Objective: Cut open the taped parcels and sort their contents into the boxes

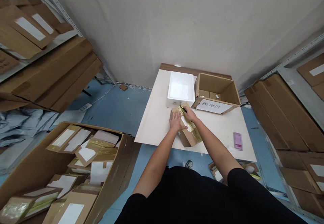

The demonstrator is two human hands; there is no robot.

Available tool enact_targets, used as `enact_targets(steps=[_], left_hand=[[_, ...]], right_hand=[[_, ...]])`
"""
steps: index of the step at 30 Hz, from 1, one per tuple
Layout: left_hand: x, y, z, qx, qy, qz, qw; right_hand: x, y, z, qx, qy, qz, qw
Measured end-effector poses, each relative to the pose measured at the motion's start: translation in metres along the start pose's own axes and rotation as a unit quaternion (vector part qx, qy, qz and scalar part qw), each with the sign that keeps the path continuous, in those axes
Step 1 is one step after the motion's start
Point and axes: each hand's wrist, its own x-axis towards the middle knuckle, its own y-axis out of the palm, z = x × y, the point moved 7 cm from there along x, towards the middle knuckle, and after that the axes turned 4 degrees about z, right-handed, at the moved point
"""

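Note:
On the table stands a taped cardboard box with a white label and shiny yellowish tape along its top. My left hand lies on the box with its fingers spread, resting beside the label. At the far end of the box, my right hand is closed around a box cutter, black and yellow, which is mostly hidden by the fingers. The cutter sits at the tape; whether its blade is in the tape I cannot make out.
Behind the box are a white foam box and an open carton with small boxes inside. A blurred purple item lies on the table at right. A large carton of parcels stands at left; loaded shelves flank both sides.

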Motion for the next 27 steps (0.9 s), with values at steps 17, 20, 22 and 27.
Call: enact_targets(steps=[17, 20, 22, 27], left_hand=[[0.007, 0.005, 0.003, -0.036, 0.006, 0.002, 0.999], [0.008, 0.005, 0.003, -0.015, 0.001, 0.009, 1.0], [0.008, 0.004, 0.002, -0.004, -0.002, 0.012, 1.0], [0.006, 0.001, 0.002, -0.005, -0.006, 0.007, 1.0]], right_hand=[[-0.002, -0.011, -0.005, 0.066, 0.051, 0.043, 0.996], [-0.006, -0.01, -0.004, 0.046, 0.045, 0.032, 0.997], [-0.008, -0.01, -0.005, 0.027, 0.045, 0.037, 0.998], [-0.014, -0.015, -0.011, 0.044, 0.074, 0.044, 0.995]])
